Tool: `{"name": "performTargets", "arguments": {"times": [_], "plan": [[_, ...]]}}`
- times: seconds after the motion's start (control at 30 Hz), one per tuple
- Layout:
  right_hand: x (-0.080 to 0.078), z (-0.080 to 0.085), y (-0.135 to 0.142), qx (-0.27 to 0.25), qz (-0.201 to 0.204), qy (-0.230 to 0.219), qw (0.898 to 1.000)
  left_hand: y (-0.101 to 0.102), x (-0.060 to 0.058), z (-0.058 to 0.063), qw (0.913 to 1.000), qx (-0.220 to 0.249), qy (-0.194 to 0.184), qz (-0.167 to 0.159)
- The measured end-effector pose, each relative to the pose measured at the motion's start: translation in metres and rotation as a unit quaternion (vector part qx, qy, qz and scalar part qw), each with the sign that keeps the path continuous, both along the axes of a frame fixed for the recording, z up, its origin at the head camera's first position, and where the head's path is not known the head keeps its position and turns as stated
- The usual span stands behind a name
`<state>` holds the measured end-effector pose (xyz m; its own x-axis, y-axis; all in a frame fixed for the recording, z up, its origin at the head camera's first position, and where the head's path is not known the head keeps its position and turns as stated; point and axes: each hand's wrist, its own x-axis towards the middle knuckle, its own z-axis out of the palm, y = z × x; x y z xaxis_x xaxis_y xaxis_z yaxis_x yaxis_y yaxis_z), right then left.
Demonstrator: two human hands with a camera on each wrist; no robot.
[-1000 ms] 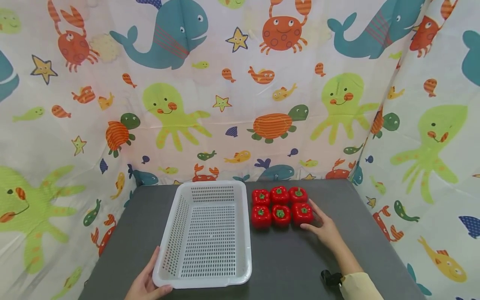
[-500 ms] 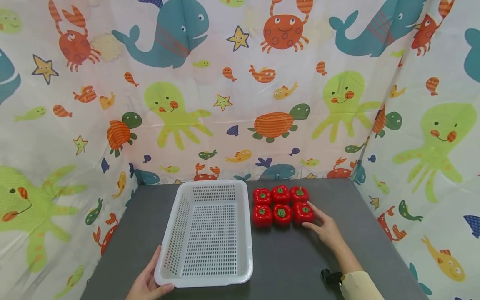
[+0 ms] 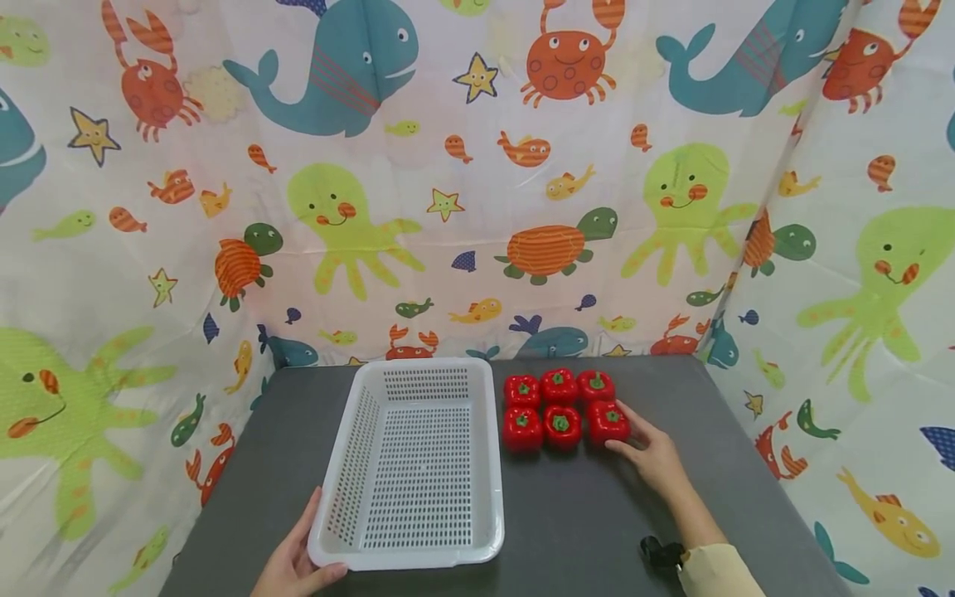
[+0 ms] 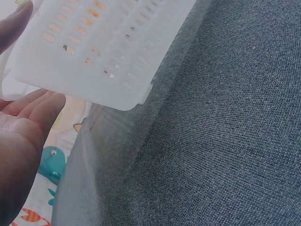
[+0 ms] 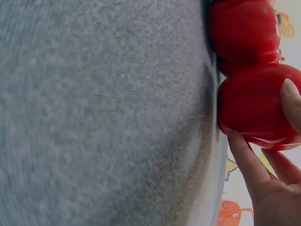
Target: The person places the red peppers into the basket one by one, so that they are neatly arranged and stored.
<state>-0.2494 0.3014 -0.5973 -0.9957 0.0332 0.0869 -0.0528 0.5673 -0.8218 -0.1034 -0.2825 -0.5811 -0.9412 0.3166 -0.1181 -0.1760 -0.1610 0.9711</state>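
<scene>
While the left hand (image 3: 294,557) steadies the near left corner of the white basket (image 3: 496,456) in the head view, the right hand (image 3: 652,454) is at the front right pepper (image 3: 607,424), its thumb on the near side and its fingers around the right and far side. That red pepper sits at the right end of the front row on the grey worktop (image 3: 567,522), with five other peppers (image 3: 561,428) close beside and behind it, between it and the basket. The step in hand seems to be taking hold of this one pepper; the next move probably calls for a straight lift, since sliding it leftward could knock its neighbours. A patterned curtain (image 3: 448,91) encloses the back and sides.

In the left wrist view, fairly straight fingers and thumb straddle the basket's corner, well spread, with the palm apart from it.

In the right wrist view, the hand is spread about as wide as the pepper, holding it with thumb and fingers; a neighbour stands right against or just beside it, I cannot tell which.
</scene>
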Motion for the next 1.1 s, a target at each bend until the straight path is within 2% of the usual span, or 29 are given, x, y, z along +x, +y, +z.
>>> {"name": "performTargets", "arguments": {"times": [0.27,0.47,0.73,1.1], "plan": [[0.004,0.008,0.001,0.011,-0.015,0.004,1.000,-0.001,0.003,0.003,0.9998,-0.010,-0.016,-0.002],[0.009,0.025,0.001,0.005,-0.028,0.006,1.000,0.001,0.000,0.005,0.9996,-0.015,-0.025,0.001],[0.013,0.052,-0.005,0.005,-0.029,0.008,1.000,0.002,0.003,0.007,0.9989,-0.010,-0.043,0.016],[0.017,0.076,-0.017,0.023,-0.029,0.042,0.998,0.000,0.000,0.004,0.9993,-0.006,-0.038,0.001]]}}
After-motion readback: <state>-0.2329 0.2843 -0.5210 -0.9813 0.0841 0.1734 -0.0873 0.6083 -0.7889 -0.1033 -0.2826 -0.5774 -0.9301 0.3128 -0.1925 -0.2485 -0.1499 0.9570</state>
